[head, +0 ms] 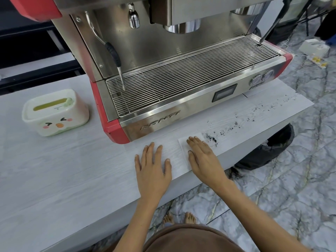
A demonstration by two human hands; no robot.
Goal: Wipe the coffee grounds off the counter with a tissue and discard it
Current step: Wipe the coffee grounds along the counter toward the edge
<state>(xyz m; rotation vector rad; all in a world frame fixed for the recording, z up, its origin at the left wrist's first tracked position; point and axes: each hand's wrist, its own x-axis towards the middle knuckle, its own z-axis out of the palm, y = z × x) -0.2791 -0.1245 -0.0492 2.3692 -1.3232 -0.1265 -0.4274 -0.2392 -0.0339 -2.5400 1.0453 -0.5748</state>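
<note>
While a white tissue box [55, 113] with a cartoon face and a green slot stands at the far left of the pale wood-grain counter [54, 170], a red-trimmed stainless espresso machine [181, 84] fills the middle, its steam wand [116, 60] hanging over the wire drip grate [190, 77]. Just in front of the machine, the person's left hand [152, 166] lies flat on the bare counter, fingers spread, its grip open and holding nothing. Just beside it, the right hand [203, 157] presses flat on a white tissue [183, 150], fingers extended rather than curled around it. Dark coffee grounds [211, 138] lie at the tissue's right edge and scatter on toward the counter's right end. Below that end, a black-lined bin [269, 148] stands on the marble floor [300, 188].
</note>
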